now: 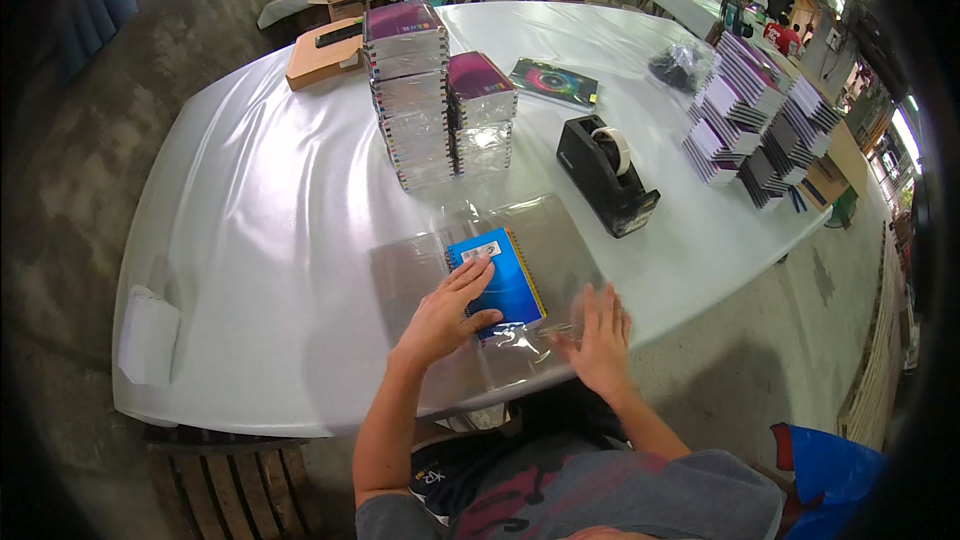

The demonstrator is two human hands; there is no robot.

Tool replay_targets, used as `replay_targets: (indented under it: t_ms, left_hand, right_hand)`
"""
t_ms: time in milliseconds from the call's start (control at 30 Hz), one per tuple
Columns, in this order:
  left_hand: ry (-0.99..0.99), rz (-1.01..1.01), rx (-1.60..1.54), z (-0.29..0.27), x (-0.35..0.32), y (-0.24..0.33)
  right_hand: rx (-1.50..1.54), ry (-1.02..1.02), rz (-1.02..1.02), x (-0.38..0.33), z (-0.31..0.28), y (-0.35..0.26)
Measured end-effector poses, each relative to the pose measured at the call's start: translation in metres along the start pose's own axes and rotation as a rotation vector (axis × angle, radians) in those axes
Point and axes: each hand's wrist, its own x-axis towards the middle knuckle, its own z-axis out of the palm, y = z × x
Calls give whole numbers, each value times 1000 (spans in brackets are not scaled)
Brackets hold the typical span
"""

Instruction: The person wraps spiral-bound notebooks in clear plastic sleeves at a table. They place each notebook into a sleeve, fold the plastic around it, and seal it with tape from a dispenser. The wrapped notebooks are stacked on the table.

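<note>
A blue spiral notebook (pixel 512 287) with a white label and a yellow right edge lies on sheets of clear plastic film (pixel 555 230) near the table's front edge. Across the notebook's left side and label rests my left hand (pixel 458 307), flat, with its fingers stretched out and thumb apart. My right hand (pixel 597 340) is on or just over the film to the right of the notebook, fingers extended and slightly blurred. Neither hand grips anything. Beyond the film, to the right, stands a black tape dispenser (pixel 605 180) with a roll of tape.
Tall stacks of wrapped notebooks (pixel 412 100) stand behind the film. A dark booklet (pixel 556 82) lies farther back. More stacked notebooks (pixel 745 110) occupy the right side, beside a plastic bag (pixel 683 65). A cardboard box (pixel 325 58) is far left; a white folded sheet (pixel 150 337) lies near left.
</note>
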Motion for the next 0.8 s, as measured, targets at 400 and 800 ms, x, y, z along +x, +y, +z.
replay_targets:
  t_ms: [400,800]
  left_hand:
    - [13,9,0,0,0,2]
    - [-21,-45,86,-16,10,38]
  right_hand:
    - [666,170,19,53,13,13]
    - [692,-45,-135,80,-36,-62]
